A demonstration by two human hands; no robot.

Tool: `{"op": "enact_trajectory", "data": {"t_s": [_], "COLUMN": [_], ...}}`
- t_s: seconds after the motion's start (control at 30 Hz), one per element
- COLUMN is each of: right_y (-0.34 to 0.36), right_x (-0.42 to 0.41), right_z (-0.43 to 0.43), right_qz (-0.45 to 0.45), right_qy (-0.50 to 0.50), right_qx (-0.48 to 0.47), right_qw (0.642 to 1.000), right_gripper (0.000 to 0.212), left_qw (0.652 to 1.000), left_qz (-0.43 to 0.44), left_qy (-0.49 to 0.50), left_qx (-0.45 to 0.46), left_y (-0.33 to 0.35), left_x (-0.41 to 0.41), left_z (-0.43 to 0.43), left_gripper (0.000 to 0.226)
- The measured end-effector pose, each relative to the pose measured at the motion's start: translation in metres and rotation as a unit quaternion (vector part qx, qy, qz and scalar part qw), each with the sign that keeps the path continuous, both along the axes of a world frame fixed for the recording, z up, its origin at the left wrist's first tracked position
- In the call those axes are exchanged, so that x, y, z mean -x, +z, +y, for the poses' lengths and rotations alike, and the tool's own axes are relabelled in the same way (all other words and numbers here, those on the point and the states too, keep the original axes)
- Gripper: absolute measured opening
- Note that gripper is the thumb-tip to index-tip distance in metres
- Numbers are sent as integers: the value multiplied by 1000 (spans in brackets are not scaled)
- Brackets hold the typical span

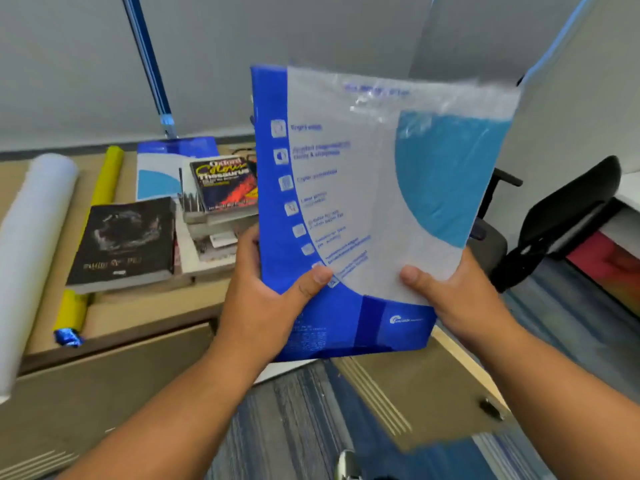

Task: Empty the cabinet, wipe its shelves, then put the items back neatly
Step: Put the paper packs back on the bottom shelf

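I hold a blue and white paper ream pack [360,202] upright in front of me, above the open cabinet door [426,386]. My left hand [266,299] grips its lower left corner, thumb on the front. My right hand [453,296] grips its lower right edge, thumb on the white wrapper. On the low cabinet's top [145,306] lie a second blue and white ream pack [162,168], a black book [124,244] and a stack of books topped by a thesaurus [221,185].
A white paper roll [31,244] and a yellow roll [93,230] lie at the cabinet top's left. A blue pole [149,67] leans on the grey wall. A black office chair [568,216] stands to the right, over blue striped carpet [291,417].
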State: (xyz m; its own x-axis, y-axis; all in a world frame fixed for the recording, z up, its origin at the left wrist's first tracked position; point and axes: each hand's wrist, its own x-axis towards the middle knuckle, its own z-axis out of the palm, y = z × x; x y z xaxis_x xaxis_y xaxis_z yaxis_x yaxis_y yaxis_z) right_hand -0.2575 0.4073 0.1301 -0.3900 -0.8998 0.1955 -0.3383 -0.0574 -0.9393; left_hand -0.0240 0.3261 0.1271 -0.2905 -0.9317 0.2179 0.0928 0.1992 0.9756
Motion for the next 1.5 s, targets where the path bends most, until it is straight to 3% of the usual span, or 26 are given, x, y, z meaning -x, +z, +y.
{"op": "enact_trajectory", "data": {"t_s": [0.1,0.17,0.27,0.37,0.47,0.67,0.8,0.93,1.03,1.13,1.23,1.4,1.5], "right_y": [-42,-74,-129,-194,-262,-372,-430,-469,-492,-513,-528,-528,-517], "right_x": [8,18,36,59,79,93,82,66,60,58,70,87,95], "right_z": [20,28,38,53,77,113,123,126,121,119,122,119,115], "right_qz": [15,-9,-26,-47,-59,-52,-41,-1,15,28,24,35,43], "right_qy": [25,56,106,129,135,146,141,131,158,182,204,239,252], "right_qx": [-75,-123,-183,-242,-292,-364,-380,-392,-406,-396,-387,-394,-400], "right_qw": [997,991,977,960,945,918,913,911,900,899,899,887,880], "right_gripper": [87,73,51,42,45,58,75,82,70,79,75,95,90], "left_qw": [997,992,979,961,945,920,913,914,917,919,919,919,915], "left_qz": [-61,-100,-151,-198,-230,-233,-243,-245,-240,-236,-238,-235,-237], "left_qy": [-12,-13,-7,-3,2,12,-15,-40,-25,-15,-12,11,29], "left_qx": [-48,-81,-136,-193,-232,-315,-326,-321,-317,-315,-313,-317,-326], "left_y": [-49,-87,-154,-215,-262,-364,-428,-478,-505,-528,-542,-545,-540], "left_x": [-5,-2,10,28,45,53,35,17,8,6,16,35,42], "left_z": [19,30,48,74,105,155,162,160,164,169,176,191,198], "left_gripper": [71,81,81,74,59,57,76,98,93,90,90,87,87]}}
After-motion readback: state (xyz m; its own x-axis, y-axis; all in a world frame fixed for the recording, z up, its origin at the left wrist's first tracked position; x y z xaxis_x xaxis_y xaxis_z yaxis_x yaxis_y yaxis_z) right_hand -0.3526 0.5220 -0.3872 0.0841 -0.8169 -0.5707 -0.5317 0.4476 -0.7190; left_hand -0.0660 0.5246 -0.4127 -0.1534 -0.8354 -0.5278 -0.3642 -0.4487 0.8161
